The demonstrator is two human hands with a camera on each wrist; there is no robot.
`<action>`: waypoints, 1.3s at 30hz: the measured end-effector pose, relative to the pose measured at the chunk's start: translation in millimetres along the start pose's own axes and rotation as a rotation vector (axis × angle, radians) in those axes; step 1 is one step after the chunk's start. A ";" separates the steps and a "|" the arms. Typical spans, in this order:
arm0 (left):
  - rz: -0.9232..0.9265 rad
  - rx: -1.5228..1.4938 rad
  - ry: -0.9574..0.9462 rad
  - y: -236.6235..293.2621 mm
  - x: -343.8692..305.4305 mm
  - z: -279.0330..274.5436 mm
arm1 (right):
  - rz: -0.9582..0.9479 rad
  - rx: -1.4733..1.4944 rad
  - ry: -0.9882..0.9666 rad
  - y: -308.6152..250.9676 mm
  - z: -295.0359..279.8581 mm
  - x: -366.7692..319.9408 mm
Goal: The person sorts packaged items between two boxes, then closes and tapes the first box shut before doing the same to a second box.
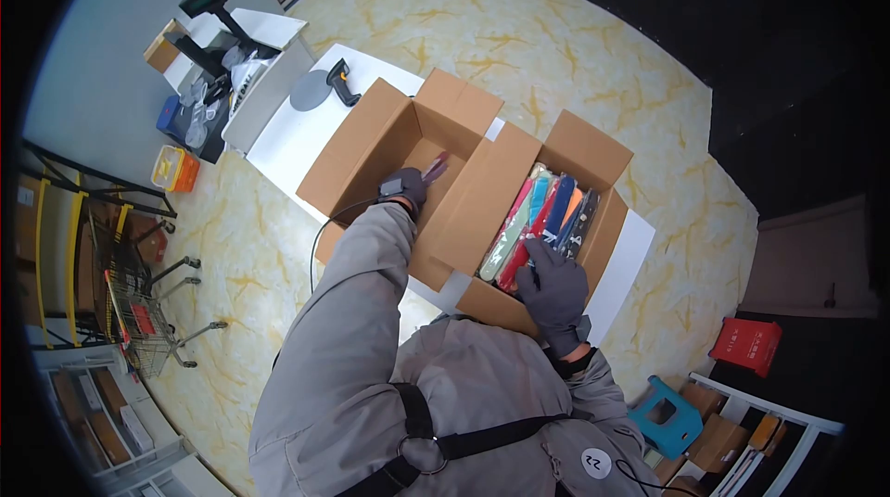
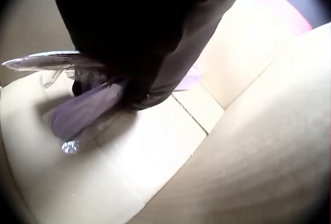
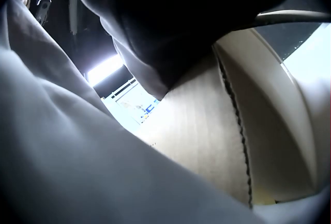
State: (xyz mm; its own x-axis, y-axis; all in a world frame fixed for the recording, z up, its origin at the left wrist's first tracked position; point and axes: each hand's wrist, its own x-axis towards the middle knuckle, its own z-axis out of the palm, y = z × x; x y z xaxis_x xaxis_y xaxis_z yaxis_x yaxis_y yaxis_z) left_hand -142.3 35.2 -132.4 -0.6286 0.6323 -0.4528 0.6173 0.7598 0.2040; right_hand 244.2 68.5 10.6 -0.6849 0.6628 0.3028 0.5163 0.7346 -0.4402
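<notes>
Inside the left cardboard box (image 1: pixel 371 140), my gloved left hand (image 1: pixel 404 185) grips a flat purple packet in clear wrap (image 1: pixel 436 166). The left wrist view shows the purple packet (image 2: pixel 85 111) sticking out from the dark glove, close over the box bottom. My gloved right hand (image 1: pixel 558 293) is over the near end of the right cardboard box (image 1: pixel 589 149), its fingertips at a red packet (image 1: pixel 513 267). Beside that packet lie several plastic-wrapped packets in green, blue, orange and black. The right wrist view shows mostly sleeve and cardboard, with the fingers hidden.
Both boxes stand side by side with flaps raised on a white table (image 1: pixel 287 140). A handheld scanner (image 1: pixel 343 82) lies beyond the left box. A shopping cart (image 1: pixel 139 312) stands at left, a blue stool (image 1: pixel 666 415) at lower right.
</notes>
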 end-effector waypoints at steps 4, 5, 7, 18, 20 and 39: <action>0.043 0.029 -0.002 -22.4 32.8 21.4 | 0.019 0.020 0.005 -0.5 -2.4 -0.1; 0.062 0.027 0.009 -24.1 35.4 20.6 | 0.037 0.015 0.020 0.6 -3.2 -1.7; 0.098 0.036 -0.038 -23.9 37.2 7.8 | -0.002 0.012 0.023 4.1 -2.8 -1.8; 0.142 -0.464 0.118 33.7 -142.6 -170.6 | 0.082 0.058 -0.026 6.3 -9.0 -7.6; 0.271 -0.835 0.127 39.7 -172.3 -181.8 | 0.055 0.104 -0.039 7.5 -8.6 -7.5; 0.375 -1.153 -0.356 158.3 -191.1 -8.2 | 0.477 0.233 0.086 -0.1 -18.2 -19.7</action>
State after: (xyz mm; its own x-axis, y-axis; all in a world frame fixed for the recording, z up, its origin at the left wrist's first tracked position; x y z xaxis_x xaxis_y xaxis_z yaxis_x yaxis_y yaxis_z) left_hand 71.7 35.9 -6.5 -0.2320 0.8975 -0.3750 -0.1531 0.3471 0.9253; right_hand 267.0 58.0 20.1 -0.3522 0.9319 0.0869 0.6254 0.3034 -0.7189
